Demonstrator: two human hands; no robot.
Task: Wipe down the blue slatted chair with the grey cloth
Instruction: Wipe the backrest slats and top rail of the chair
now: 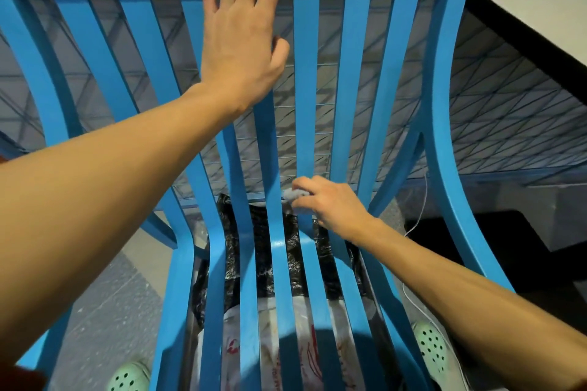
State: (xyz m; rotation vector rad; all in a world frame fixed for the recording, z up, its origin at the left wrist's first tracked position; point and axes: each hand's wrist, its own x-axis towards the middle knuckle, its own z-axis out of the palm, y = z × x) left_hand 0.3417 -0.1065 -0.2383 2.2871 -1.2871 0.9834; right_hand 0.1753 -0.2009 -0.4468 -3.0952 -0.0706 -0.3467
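Low on the back of the blue slatted chair (352, 73), the grey cloth (293, 194) is nearly all hidden inside the curled right hand (333, 203); only a pale wad shows. Under the chair's seat, a black bag (261, 228) and a white printed bag (268, 320) show only in strips between slats, the print unreadable.

Chair (352, 73) fills centre, top rail above, seat below. Left grip (241, 41) flat on upper back slats, fingertips at the top rail. Right grip (330, 203) lower, right of centre, near the back-seat bend, pinching cloth (293, 194) against a slat. Bags (263, 267) under seat. Mesh (508, 105) behind chair. Left shoe (127, 378) bottom left, right shoe (432, 346) bottom right; cable (424, 200) right of chair.
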